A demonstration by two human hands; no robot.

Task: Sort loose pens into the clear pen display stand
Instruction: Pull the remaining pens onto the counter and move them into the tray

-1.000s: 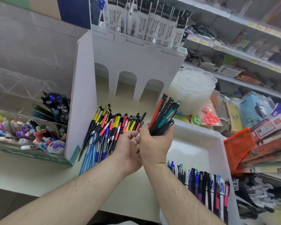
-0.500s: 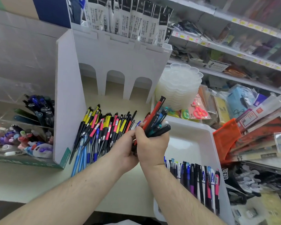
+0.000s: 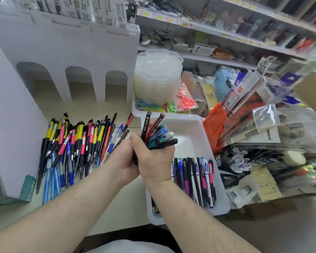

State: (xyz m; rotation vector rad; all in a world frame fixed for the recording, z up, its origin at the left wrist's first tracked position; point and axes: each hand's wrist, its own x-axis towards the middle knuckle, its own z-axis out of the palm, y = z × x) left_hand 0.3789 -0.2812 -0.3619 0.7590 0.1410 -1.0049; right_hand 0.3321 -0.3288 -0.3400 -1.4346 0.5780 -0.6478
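Head view: right hand (image 3: 154, 157) clenched around a bundle of pens (image 3: 158, 133), smooth plastic barrels in black, red, blue, teal and one white tip, fanned upward; roughly eight or nine, exact count unclear. Left hand (image 3: 123, 161) pressed against the right one, fingers curled at the bundle's lower end; can't tell whether it actually grips any pen. Bundle sits above the near-left corner of a white plastic tray (image 3: 195, 125), glossy, rectangular with rounded rim. In the tray's near half, a row of pens (image 3: 195, 178) lies side by side, black, purple, pink, white and blue, about ten. Left of the hands, a loose pile of pens (image 3: 77, 143) on the beige counter (image 3: 117, 207), yellow, pink, black and blue barrels, dozens, too many to count. Behind the pile, a white display stand (image 3: 62, 44), matte board with three arched openings. Right of it, a stack of translucent scalloped plastic trays (image 3: 159, 77); pink scissors (image 3: 186, 101) in packaging just beside.
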